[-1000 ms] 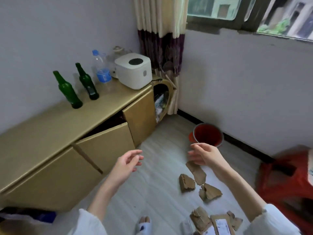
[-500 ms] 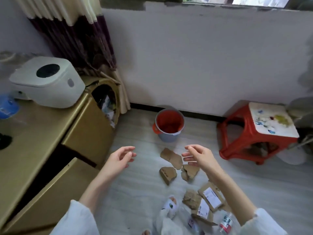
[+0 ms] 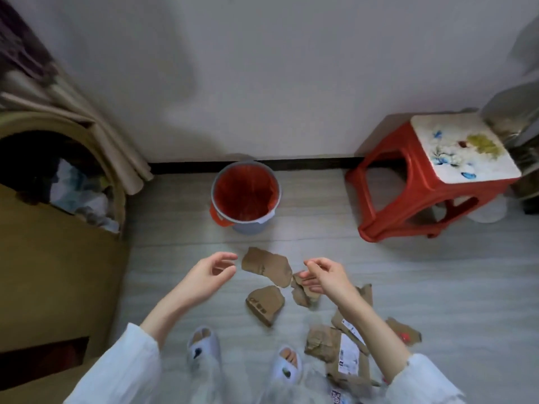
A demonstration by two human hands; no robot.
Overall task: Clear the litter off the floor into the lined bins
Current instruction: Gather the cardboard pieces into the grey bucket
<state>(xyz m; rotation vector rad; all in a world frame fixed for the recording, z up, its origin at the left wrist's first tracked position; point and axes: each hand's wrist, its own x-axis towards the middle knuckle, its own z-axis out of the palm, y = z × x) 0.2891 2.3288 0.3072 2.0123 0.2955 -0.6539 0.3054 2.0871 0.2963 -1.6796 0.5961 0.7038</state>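
With fingers loosely apart, both hands hover empty over cardboard scraps (image 3: 267, 265), ready to gather; left hand (image 3: 207, 277), right hand (image 3: 326, 277). Beyond the fingertips waits the red-lined bin (image 3: 245, 196)

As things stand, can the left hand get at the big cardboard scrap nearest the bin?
Probably yes. The left hand hangs open just beside the large cardboard scrap, with only bare floor between them. The right hand is on its far side.

You had a red stool (image 3: 414, 182) by the wall, curtain (image 3: 96, 132) at left, gold cabinet (image 3: 58, 272) beneath, slippers (image 3: 202, 345) below.
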